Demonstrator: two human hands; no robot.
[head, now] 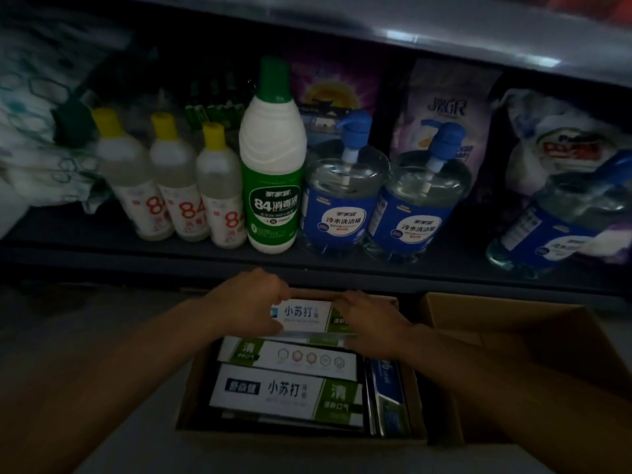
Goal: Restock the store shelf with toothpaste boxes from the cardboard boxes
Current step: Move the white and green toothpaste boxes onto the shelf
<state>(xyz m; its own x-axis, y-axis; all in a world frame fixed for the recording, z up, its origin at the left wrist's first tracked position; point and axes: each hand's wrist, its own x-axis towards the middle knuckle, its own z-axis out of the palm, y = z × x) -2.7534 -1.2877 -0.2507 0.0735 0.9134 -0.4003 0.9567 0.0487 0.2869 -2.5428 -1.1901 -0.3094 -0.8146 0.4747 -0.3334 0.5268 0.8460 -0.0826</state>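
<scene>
The fingers (273, 304) of the left hand (246, 302) and those of the right hand (367, 314) are grasping opposite ends of a white-and-green toothpaste box (304, 316), which is sitting at the 12 o'clock end of the open cardboard box (301, 436), above the other toothpaste boxes (285, 395). To lift well, I judge both hands should be keeping it level and clearing the carton's far wall. No free spot is showing on the shelf (171, 258) at 12 o'clock among the bottles (272, 186).

The shelf (102, 248) front row is occupied from the yellow-capped bottles (178, 186) through the green bottle (272, 172) to the blue pump bottles (386, 200). Bags (441, 107) fill the rear. Clear gaps exist left of the yellow-capped bottles and between the pump bottles and the rightmost bottle (561, 227).
</scene>
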